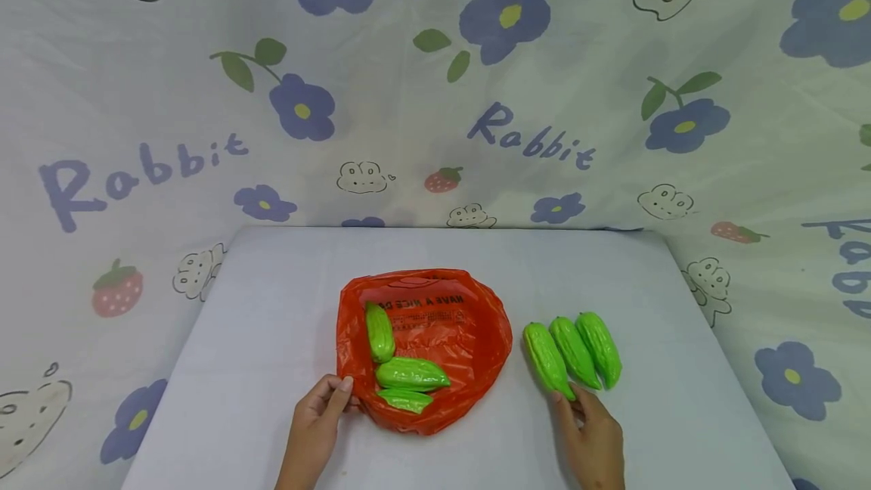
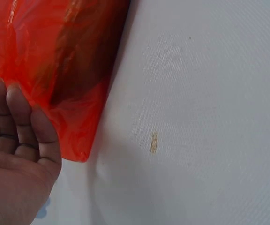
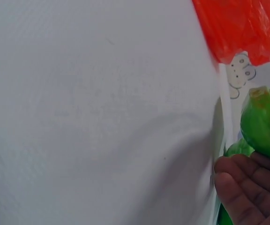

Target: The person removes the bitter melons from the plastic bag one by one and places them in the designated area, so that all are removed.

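Note:
A red plastic bag (image 1: 476, 354) lies spread open on the table, with three green bitter melons (image 1: 411, 374) inside at its left and near side. My left hand (image 1: 325, 407) pinches the bag's near-left rim, thumb over the edge; in the left wrist view the fingers of that hand (image 2: 20, 140) lie against the bag's outer side. To the right of the bag, three more bitter melons (image 1: 574, 352) rest side by side. My right hand (image 1: 590, 429) pinches the near end of the leftmost one (image 1: 544, 354) between thumb and fingers, as the right wrist view also shows (image 3: 261, 122).
The white table (image 1: 272, 286) carries the bag at centre and the loose bitter melons to its right. A patterned cloth (image 1: 395, 97) with flowers and rabbits hangs behind the table and along its sides. A small brownish mark (image 2: 154, 142) shows on the tabletop.

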The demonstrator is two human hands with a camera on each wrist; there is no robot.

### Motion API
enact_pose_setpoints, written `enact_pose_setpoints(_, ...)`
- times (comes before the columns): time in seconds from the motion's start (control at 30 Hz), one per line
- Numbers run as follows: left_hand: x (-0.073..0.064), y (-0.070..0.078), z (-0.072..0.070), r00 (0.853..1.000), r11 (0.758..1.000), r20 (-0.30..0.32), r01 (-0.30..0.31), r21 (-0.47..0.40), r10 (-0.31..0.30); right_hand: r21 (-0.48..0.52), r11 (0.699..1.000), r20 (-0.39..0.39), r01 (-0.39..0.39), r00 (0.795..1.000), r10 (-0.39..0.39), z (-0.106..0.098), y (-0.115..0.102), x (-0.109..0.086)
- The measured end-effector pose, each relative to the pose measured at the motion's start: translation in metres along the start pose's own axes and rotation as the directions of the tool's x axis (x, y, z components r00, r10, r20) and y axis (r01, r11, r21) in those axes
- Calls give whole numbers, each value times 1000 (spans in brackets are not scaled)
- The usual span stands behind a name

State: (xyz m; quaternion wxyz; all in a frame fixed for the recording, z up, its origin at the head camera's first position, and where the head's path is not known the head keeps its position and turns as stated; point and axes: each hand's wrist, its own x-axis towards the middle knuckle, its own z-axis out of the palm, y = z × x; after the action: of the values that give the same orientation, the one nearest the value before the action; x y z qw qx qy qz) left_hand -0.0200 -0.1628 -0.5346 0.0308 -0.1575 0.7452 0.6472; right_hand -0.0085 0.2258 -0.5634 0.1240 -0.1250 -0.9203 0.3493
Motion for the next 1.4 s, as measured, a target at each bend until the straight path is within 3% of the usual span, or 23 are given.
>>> enact_pose_setpoints(0.57,-1,3,-3,1000,1000,-1,16,24,-16,-37,999,40,-23,999,25,-1,-1,3)
enact_pose_setpoints(0.77,0,1,-3,1000,1000,-1,8,7,-8,-40,999,22,-30,999,31,-1,-1,7)
enact_pose_setpoints(1.4,-1,0,1,1000,1000,-9,-24,-3,24,3,992,26,-124,992,124,0,8,12)
